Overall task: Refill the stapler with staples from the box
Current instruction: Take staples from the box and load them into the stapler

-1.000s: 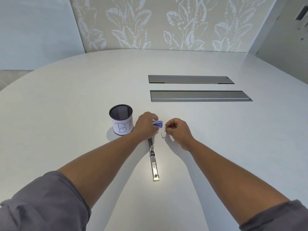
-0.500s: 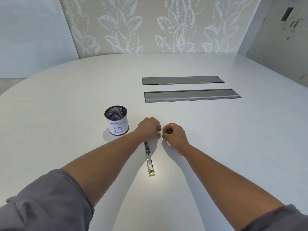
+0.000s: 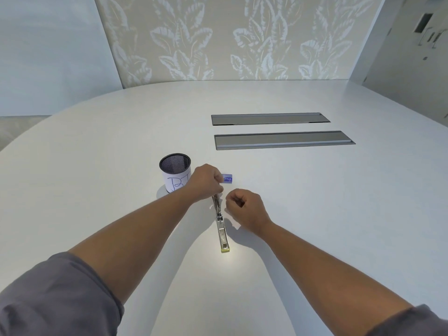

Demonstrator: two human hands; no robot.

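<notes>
The stapler lies opened out flat on the white table, its metal staple channel facing up and its yellow-tipped end nearest me. My left hand is over the stapler's far end, with its fingertips closed on the small blue staple box. My right hand hovers just right of the stapler, fingers curled and thumb pressed to forefinger. Anything pinched there is too small to make out. A small white scrap shows under that hand.
A black mesh pen cup with a white handwritten label stands left of my left hand. Two grey cable-hatch lids are set into the table farther back. A leaf-patterned wall lies beyond the table's far edge.
Half a second ago both hands met at the box. Now my right hand has drawn back toward me, beside the stapler, and the blue box shows again at my left fingertips.
</notes>
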